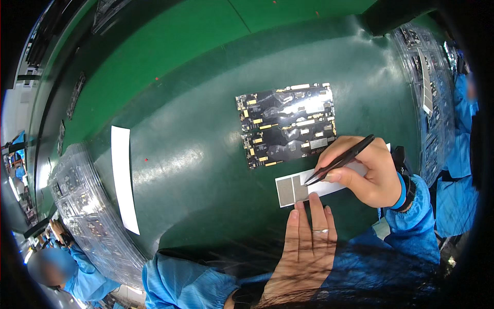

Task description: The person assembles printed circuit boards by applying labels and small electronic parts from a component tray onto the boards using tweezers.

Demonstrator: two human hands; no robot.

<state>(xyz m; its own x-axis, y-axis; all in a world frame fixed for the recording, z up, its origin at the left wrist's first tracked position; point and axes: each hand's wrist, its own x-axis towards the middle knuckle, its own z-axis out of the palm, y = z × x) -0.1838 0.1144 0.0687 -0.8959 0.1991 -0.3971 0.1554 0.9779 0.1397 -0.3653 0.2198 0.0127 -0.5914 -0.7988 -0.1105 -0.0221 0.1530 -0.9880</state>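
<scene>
My right hand [373, 172] grips black tweezers [347, 157], their tips down at a grey square pad on a white backing strip [329, 190]. A second grey pad [285, 192] sits at the strip's left end. My left hand [309, 237] lies flat with fingers stretched out, its fingertips at the strip's lower edge. Just beyond the strip lies a black circuit board panel [288, 123] with gold and silver parts. My right hand covers part of the strip and touches or overlaps the panel's lower right corner; which, I cannot tell.
A bare white strip [123, 180] lies at the left of the green table mat [195, 103]. Clear plastic trays [92, 216] with boards stand at the left, more trays [427, 103] at the right, with a strip of grey pads [426, 85] on top. People in blue sit at both sides.
</scene>
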